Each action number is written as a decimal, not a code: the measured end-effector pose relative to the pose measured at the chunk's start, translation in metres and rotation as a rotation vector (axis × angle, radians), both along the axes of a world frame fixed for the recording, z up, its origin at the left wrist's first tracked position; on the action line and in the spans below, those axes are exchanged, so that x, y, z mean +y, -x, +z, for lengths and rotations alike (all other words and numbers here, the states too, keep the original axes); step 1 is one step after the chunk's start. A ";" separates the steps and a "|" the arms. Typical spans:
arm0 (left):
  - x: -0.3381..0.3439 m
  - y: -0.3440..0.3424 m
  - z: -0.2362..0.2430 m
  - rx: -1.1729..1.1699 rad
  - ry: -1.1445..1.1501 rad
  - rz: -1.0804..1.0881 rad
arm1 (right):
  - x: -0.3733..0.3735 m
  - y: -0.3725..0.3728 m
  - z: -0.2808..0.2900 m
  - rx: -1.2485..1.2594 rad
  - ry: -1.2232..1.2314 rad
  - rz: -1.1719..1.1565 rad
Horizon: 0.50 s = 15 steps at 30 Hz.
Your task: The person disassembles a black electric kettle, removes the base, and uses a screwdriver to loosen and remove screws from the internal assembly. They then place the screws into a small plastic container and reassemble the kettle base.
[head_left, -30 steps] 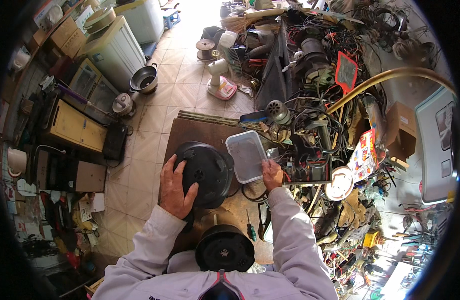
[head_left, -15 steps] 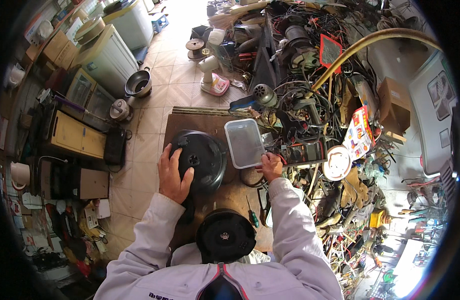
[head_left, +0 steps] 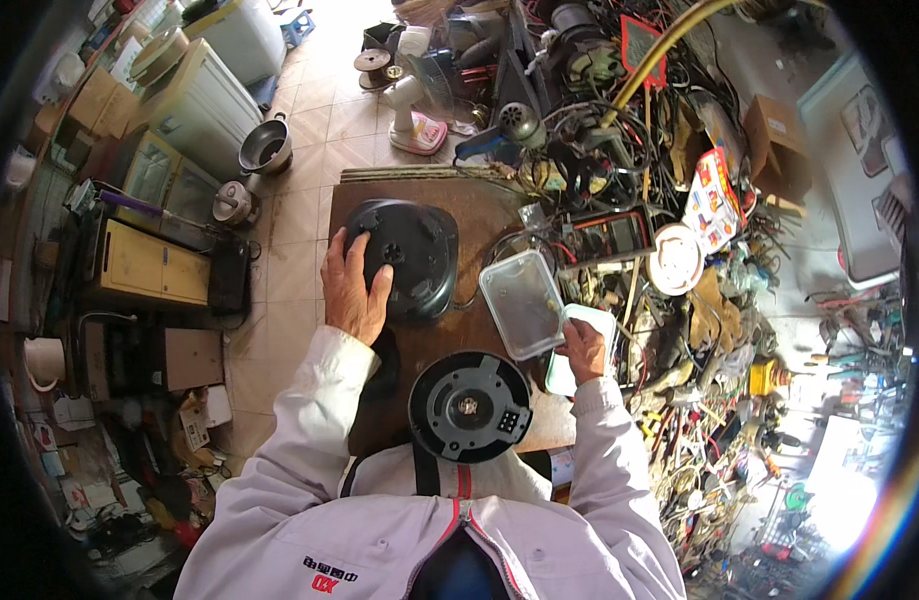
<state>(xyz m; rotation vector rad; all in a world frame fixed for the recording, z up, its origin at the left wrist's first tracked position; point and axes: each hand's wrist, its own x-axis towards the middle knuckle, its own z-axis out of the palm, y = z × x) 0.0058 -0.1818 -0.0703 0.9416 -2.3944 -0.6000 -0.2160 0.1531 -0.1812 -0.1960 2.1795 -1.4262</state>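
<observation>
My left hand [head_left: 354, 295] rests with fingers apart at the left edge of a black, rounded-square appliance base [head_left: 420, 245], which lies on a brown board. Thumb and index finger reach onto its surface. My right hand [head_left: 586, 352] pinches the near right corner of a clear plastic box [head_left: 518, 298], tilted over the board's right side. Beneath that hand lies a pale, green-edged plastic piece [head_left: 560, 378], partly covered. Close to my body is a round black appliance part [head_left: 450, 400] with a metal centre and a small socket-like block.
The brown board [head_left: 480, 215] carries these things. A dense heap of cables and tools [head_left: 590, 170] fills the right side, with a round white dish [head_left: 677, 258] on it. Ahead on the tiles stand a white-and-pink appliance [head_left: 417, 130] and a pot [head_left: 267, 146]; cabinets [head_left: 155, 260] line the left.
The clear box has moved right and toward me in my right hand. The black base now lies flatter under my left hand. The round black part shows more of its face. The view has shifted.
</observation>
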 end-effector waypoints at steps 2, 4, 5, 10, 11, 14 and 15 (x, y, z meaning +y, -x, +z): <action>-0.003 0.000 -0.005 0.007 0.017 -0.014 | 0.007 -0.008 -0.004 0.019 -0.023 -0.030; -0.005 -0.002 -0.005 -0.004 0.006 -0.015 | 0.015 -0.022 0.008 0.009 -0.007 -0.073; -0.006 -0.003 -0.004 0.013 -0.009 -0.031 | 0.021 -0.031 0.008 0.007 0.013 -0.101; 0.000 -0.023 0.006 0.086 -0.029 -0.094 | 0.049 -0.100 0.042 -0.029 -0.017 -0.202; 0.007 -0.030 0.012 0.108 -0.008 -0.109 | 0.058 -0.117 0.044 -0.084 0.000 -0.200; 0.039 -0.057 0.047 0.180 -0.063 -0.238 | 0.075 -0.183 0.040 -0.180 0.008 -0.210; 0.052 -0.066 0.056 0.189 -0.147 -0.289 | 0.077 -0.204 0.043 -0.215 -0.012 -0.198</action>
